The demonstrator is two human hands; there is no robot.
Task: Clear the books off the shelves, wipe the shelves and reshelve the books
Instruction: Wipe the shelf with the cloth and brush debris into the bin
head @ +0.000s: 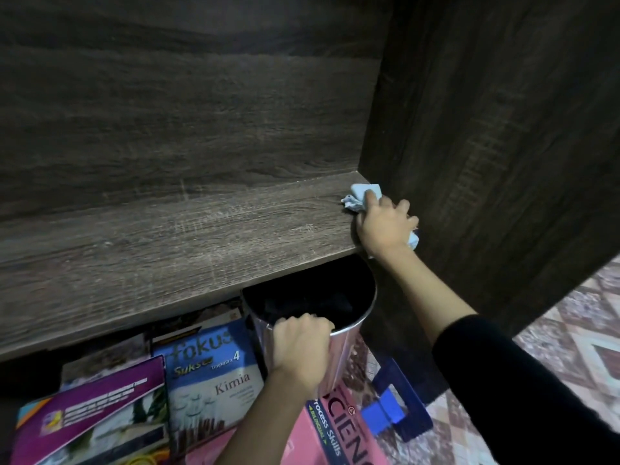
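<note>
A dark wooden shelf (174, 243) lies bare in front of me. At its right end, by the side panel, my right hand (385, 226) grips a crumpled light blue cloth (360, 196) and presses it on the shelf board. My left hand (300, 344) grips the rim of a shiny metal bin (352, 327) held just under the shelf's front edge. Books lie on the floor below: a blue "Fokus Kimia" book (211, 374), a purple book (100, 404) and a pink science book (332, 427).
The cabinet's tall side panel (486, 146) closes off the right. A blue plastic object (396, 404) lies on the patterned floor (570, 347) right of the bin. More books lie stacked under the shelf at the left.
</note>
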